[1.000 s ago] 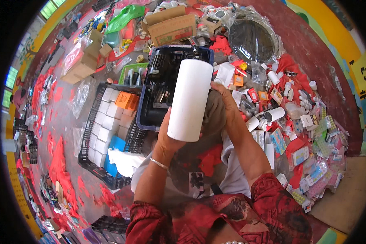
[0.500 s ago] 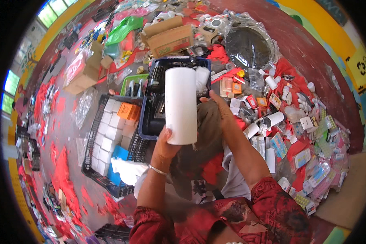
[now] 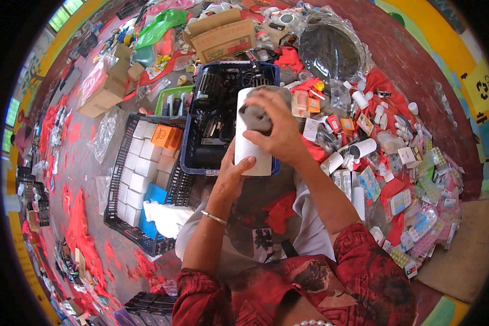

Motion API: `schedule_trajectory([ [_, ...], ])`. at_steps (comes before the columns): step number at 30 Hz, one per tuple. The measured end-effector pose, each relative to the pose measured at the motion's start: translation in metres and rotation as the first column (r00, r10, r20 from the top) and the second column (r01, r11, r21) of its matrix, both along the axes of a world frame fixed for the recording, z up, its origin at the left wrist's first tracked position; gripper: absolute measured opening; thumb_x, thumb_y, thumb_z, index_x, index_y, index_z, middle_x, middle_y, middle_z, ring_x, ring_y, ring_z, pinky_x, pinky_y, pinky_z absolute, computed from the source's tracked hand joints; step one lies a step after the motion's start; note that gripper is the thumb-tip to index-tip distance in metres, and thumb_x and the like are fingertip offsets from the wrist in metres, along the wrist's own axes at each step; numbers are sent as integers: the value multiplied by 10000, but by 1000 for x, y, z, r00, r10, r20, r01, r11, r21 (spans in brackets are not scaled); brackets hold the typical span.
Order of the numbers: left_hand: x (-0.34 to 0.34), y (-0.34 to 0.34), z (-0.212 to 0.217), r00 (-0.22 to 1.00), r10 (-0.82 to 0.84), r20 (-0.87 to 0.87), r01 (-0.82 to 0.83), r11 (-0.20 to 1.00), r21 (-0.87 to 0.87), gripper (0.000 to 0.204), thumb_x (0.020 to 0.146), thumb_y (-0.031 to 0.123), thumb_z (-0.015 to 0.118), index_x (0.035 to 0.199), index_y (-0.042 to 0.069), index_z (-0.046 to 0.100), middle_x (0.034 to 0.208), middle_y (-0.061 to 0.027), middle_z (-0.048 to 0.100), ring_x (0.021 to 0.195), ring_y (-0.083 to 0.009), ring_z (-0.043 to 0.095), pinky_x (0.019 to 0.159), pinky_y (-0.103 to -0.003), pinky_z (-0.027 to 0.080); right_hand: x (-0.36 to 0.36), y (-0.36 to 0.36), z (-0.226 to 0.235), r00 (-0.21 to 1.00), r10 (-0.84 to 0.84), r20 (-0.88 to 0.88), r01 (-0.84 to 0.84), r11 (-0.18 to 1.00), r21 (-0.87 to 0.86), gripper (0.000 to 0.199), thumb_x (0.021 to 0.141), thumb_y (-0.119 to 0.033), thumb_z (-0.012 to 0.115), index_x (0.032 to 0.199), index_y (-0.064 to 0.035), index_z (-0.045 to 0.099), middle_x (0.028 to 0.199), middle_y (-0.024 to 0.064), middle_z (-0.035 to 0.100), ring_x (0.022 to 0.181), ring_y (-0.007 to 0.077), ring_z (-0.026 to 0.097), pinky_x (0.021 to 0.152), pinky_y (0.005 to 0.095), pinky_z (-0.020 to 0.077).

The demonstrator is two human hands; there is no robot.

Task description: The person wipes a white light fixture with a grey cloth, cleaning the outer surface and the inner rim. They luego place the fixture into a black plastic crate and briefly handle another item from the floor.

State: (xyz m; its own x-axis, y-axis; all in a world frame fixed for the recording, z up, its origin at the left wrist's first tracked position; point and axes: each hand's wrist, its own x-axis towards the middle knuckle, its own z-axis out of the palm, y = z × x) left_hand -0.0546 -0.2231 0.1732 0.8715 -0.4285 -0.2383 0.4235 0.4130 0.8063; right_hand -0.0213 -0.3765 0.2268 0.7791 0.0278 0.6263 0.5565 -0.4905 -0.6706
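Observation:
A plain white cylinder (image 3: 262, 166) stands nearly upright in front of me, over the near edge of a dark blue crate (image 3: 198, 170). My left hand (image 3: 233, 176) is closed round its lower left side, with the thumb across the front. Against its upper part my right hand (image 3: 281, 133) presses a bunched grey-brown cloth (image 3: 257, 118), the fingers curled over it. Black items, one of them a rounded appliance (image 3: 209, 87), lie in the crate behind. The cylinder's far side is hidden.
Left of the crate stand a black mesh basket (image 3: 180, 190) of small white and orange boxes and a green basket (image 3: 162, 103). Cardboard boxes (image 3: 225, 42) lie beyond. A plastic-wrapped round black thing (image 3: 331, 51) is at the back. Packages and bottles (image 3: 426, 217) cover the right side.
My right hand has brought the cloth up from beside the cylinder onto its upper front. The cylinder has shifted slightly right and sits a little farther from me.

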Motion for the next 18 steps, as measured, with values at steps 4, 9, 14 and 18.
schedule_trajectory([
  [4,6,11,-8,998,66,13,-64,992,-111,641,758,201,617,1311,37,338,1147,-98,512,1029,-192,540,812,-312,486,-20,17,-3,982,150,-110,-158,986,-60,346,656,-131,713,978,-97,588,1013,89,571,968,261,549,859,331,401],
  [9,11,32,-7,996,86,-25,-89,979,-182,659,741,252,616,1307,62,336,1154,-114,500,1018,-224,548,792,-351,501,-34,0,-15,714,551,-431,-118,702,702,225,695,-121,686,892,-63,593,788,57,612,699,216,597,685,300,466],
  [14,14,34,12,981,192,38,-190,980,-58,757,707,394,642,1307,45,340,1191,-124,499,1092,-242,510,867,-411,454,-23,-20,-23,513,680,-524,394,355,847,268,745,-176,651,945,-10,585,813,84,615,704,193,619,666,293,512],
  [18,20,27,19,913,192,360,-250,961,122,817,657,272,681,1343,29,311,1229,-112,479,1096,-214,498,938,-328,385,-10,-28,-19,485,694,-533,453,322,831,358,803,-299,633,1018,-17,583,846,98,607,696,205,607,649,336,514],
])
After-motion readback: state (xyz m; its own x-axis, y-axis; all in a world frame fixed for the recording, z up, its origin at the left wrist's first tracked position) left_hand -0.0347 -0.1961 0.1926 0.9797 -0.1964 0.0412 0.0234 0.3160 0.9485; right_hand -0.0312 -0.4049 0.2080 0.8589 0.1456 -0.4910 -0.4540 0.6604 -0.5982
